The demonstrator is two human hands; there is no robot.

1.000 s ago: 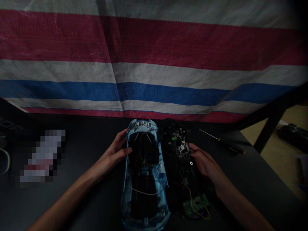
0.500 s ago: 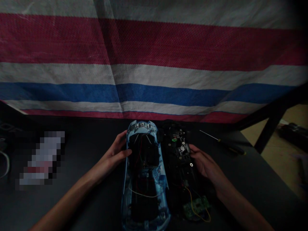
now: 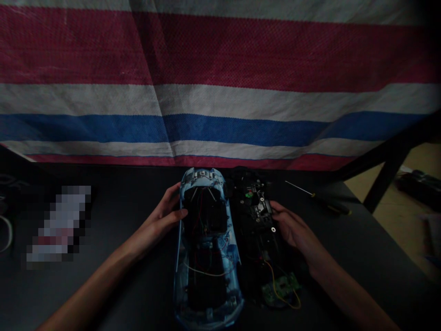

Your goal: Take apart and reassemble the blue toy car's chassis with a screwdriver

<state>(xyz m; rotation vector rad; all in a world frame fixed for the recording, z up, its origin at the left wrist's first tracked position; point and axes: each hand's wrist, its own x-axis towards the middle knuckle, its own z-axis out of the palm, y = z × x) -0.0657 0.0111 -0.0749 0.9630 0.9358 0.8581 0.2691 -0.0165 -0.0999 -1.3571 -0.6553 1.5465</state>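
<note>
A blue toy car body shell point(image 3: 234, 257) lies upside down at the middle, its dark inside and thin wires showing. My left hand point(image 3: 168, 212) grips its left side, thumb over the rim and fingers along the outer wall. Close against the shell's right side lies the black toy car chassis point(image 3: 255, 239), with small screws and metal parts on it. My right hand point(image 3: 288, 225) holds the chassis by its right edge; some of its fingertips are hidden behind it. At the chassis's near end sits a green circuit board point(image 3: 280, 290) with a yellow wire looping from it.
A screwdriver point(image 3: 330, 205) lies on the dark table point(image 3: 127, 289) to the right. A blurred-out pale object point(image 3: 62, 225) lies at left, near a pale cable loop point(image 3: 8, 234). Behind hangs a striped sheet point(image 3: 206, 55); a dark frame bar point(image 3: 386, 179) stands at right.
The whole view has shifted slightly, so everything sits a little higher. Both hands keep their hold on the shell and chassis, which stay side by side.
</note>
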